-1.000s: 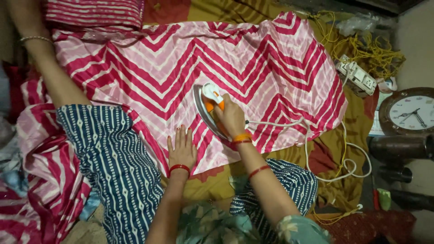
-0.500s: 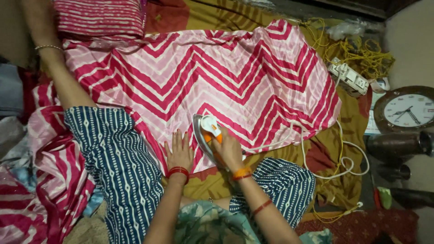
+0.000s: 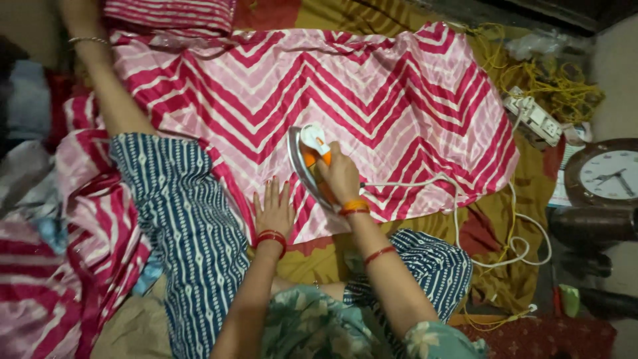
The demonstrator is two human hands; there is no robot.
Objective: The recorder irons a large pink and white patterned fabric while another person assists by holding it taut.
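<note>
A pink, red and white zigzag-striped cloth [image 3: 372,100] lies spread flat on a mustard sheet. My right hand [image 3: 340,176] grips the handle of a white and orange electric iron [image 3: 307,151], which rests on the near edge of the cloth. My left hand [image 3: 274,209] lies flat, fingers apart, on the cloth just left of the iron. Both wrists carry red and orange bangles. The iron's white cord [image 3: 465,213] runs off to the right.
My blue patterned trouser leg [image 3: 186,219] stretches left of the cloth. A folded striped cloth [image 3: 169,13] lies at the top. A white power strip [image 3: 531,119], tangled yellow cord [image 3: 565,86] and a round wall clock [image 3: 608,174] sit at the right.
The iron and my right hand have slid back toward me along the cloth's near edge and then slightly forward. My left hand stays flat beside it.
</note>
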